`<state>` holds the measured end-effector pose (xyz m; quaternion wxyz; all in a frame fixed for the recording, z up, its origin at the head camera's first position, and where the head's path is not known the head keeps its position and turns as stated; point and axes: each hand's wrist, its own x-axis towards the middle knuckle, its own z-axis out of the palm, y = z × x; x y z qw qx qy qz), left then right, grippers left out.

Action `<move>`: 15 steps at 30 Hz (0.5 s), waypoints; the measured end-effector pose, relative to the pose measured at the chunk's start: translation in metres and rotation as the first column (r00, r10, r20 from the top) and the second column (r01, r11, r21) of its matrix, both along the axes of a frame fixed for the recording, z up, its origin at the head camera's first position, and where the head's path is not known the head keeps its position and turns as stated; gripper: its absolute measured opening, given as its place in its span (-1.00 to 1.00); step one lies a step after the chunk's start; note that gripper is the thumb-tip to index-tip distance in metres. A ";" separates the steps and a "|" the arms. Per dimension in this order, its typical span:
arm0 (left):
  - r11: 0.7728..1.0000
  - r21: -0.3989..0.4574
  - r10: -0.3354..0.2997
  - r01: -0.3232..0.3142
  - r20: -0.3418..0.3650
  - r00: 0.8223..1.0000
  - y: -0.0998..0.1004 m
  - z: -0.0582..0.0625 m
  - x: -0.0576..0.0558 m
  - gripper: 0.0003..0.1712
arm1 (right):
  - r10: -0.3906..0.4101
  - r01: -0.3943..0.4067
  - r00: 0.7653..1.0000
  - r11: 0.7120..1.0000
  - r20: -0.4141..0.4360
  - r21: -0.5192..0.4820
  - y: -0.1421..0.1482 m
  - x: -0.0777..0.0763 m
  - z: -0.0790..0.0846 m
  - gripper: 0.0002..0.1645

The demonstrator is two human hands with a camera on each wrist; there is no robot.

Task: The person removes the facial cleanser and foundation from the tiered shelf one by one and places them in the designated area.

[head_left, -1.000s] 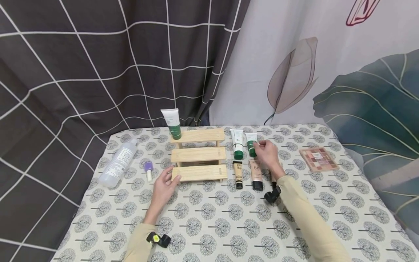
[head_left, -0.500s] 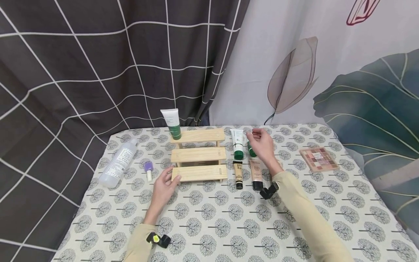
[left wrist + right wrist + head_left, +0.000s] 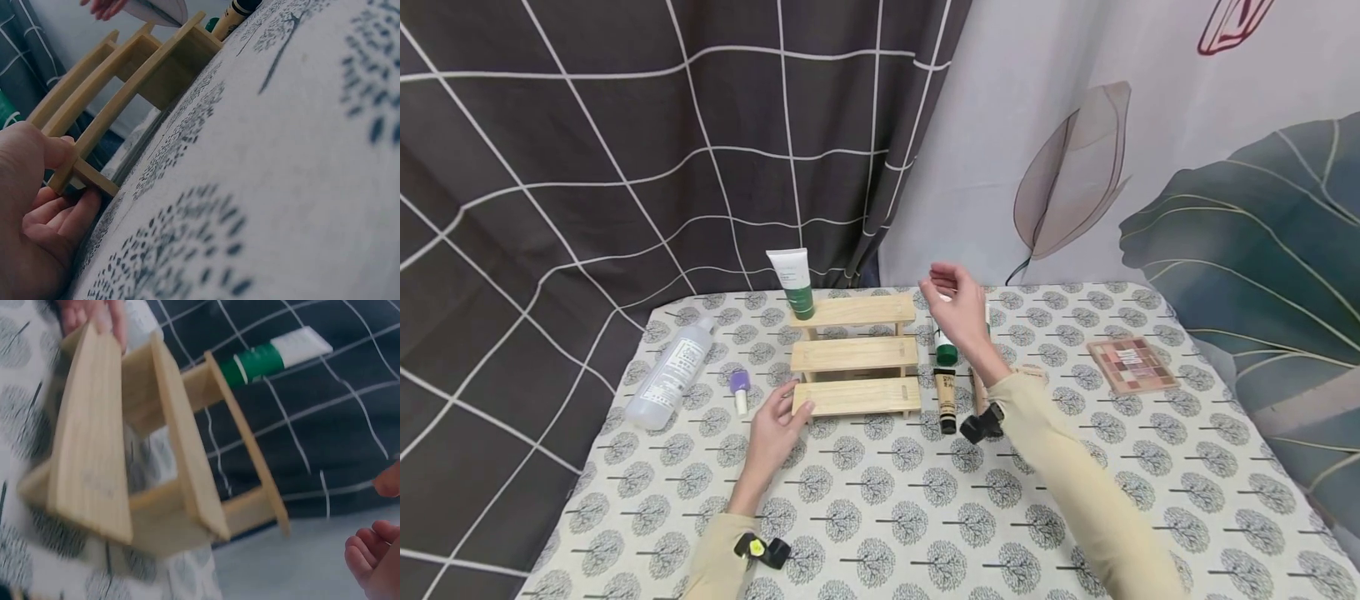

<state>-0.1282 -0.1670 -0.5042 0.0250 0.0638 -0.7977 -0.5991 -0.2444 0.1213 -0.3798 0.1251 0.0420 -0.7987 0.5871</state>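
A three-tier wooden display stand (image 3: 853, 355) stands mid-table. My left hand (image 3: 777, 423) grips the left end of its lowest tier; in the left wrist view the thumb (image 3: 57, 152) lies over the board and the fingers curl beneath it. On the top tier's left end, a white-and-green squeeze tube (image 3: 795, 285) stands on its cap. My right hand (image 3: 958, 310) is raised right of the stand, thumb and fingers apart in the right wrist view with nothing seen between them. It partly covers a white tube with a green cap (image 3: 946, 353), and mostly hides another tube behind it.
In front of the right hand lie a small beige tube with black ends (image 3: 947, 402) and a partly hidden BB cream tube (image 3: 979, 394). Further right is an eyeshadow palette (image 3: 1132, 365). Left of the stand are a clear bottle (image 3: 672, 375) and a purple-and-white nail polish bottle (image 3: 741, 390).
My right hand has left the small green-and-white tube and moved left and up, over the taller white tube. My left hand keeps its grip on the stand.
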 end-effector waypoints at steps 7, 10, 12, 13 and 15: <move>1.000 0.015 0.000 0.001 -0.007 1.000 0.001 0.000 0.000 -0.31 | 0.094 -0.096 0.994 0.995 -0.050 -0.040 -0.034 -0.003 0.007 -0.43; 1.000 0.022 -0.002 0.002 -0.009 1.000 0.001 0.000 0.000 -0.32 | 0.122 -0.125 0.991 0.991 -0.051 -0.054 -0.048 -0.005 0.006 -0.41; 1.000 0.023 0.002 -0.002 -0.009 1.000 0.002 0.001 0.000 -0.32 | 0.137 -0.140 0.990 0.988 -0.046 -0.061 -0.058 -0.008 0.005 -0.41; 1.000 0.022 0.005 -0.005 -0.011 1.000 0.001 0.001 0.000 -0.32 | 0.145 -0.147 0.989 0.987 -0.043 -0.063 -0.063 -0.009 0.004 -0.41; 1.000 0.021 0.008 -0.007 -0.014 1.000 0.001 0.000 0.000 -0.32 | 0.160 -0.162 0.986 0.985 -0.036 -0.065 -0.073 -0.011 0.002 -0.42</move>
